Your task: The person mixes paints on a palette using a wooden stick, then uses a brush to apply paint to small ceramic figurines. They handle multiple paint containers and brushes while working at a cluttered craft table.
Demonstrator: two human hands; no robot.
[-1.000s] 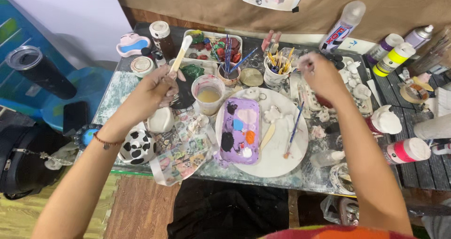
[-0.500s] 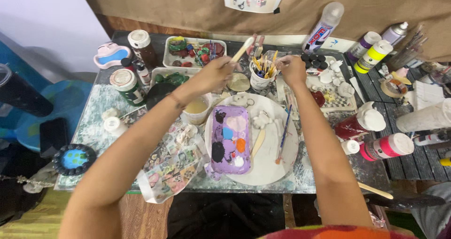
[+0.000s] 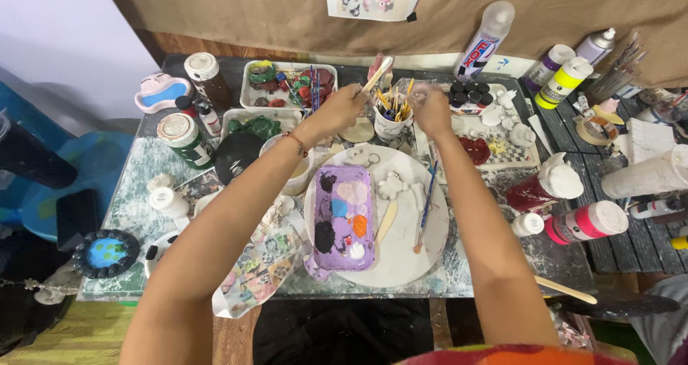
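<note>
While my left hand [image 3: 344,107] pinched a pale flat wooden stick [image 3: 378,74] by its lower end, the blade slanted up and away over the white brush cup [image 3: 389,125], so it stood clear of the bristles crowded inside. My right hand [image 3: 432,109] hovered just beside that cup on its far side, fingers curled around something small; I could not tell what, nor how tightly that grip was pressed. Both forearms ran out over the round white plate [image 3: 430,250], which carried the purple paint palette [image 3: 345,218] close to me, a blue-handled brush [image 3: 427,206] lying loose beside it. Room was scarce: jars, paint bottles [image 3: 566,82] and small white figures [image 3: 502,110] ringed the cup, and the tabletop [image 3: 129,207] showed bare marbled surface only toward its left edge. A wooden spatula [image 3: 566,290] jutted over the near right edge.
</note>
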